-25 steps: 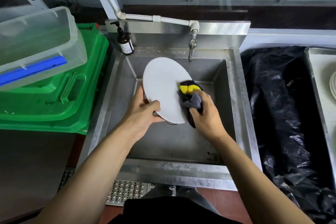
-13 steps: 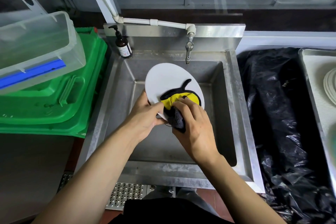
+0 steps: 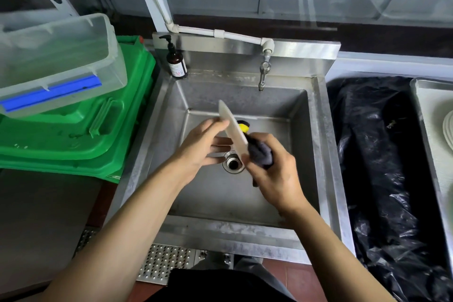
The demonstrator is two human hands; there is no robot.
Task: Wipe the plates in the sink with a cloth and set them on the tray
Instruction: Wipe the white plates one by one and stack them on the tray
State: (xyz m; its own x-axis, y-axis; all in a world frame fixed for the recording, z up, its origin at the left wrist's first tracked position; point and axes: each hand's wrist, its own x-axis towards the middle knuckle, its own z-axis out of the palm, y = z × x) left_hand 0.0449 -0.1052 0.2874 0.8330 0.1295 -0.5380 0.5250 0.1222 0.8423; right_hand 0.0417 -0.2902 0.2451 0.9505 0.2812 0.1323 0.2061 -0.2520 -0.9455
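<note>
White plate (image 3: 232, 130) is mid-wipe, held nearly edge-on over the sink (image 3: 316, 144). Left hand (image 3: 203, 147) steadies its rim, fingers mostly straight. Right hand (image 3: 272, 169) has the cloth (image 3: 261, 153) bunched up against the other face. Next up, I'd guess, is carrying it over to the tray (image 3: 426, 115) on the right.

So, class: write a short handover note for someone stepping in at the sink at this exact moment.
Left hand: fingers straight, steadying the white plate, which is turned edge-on over the sink.
Right hand: grips the cloth against the plate's right-hand face.
Done: some plates already lie on the tray at far right.
Left: finish wiping this plate, then set it on the tray. No other plates show in the sink.
</note>
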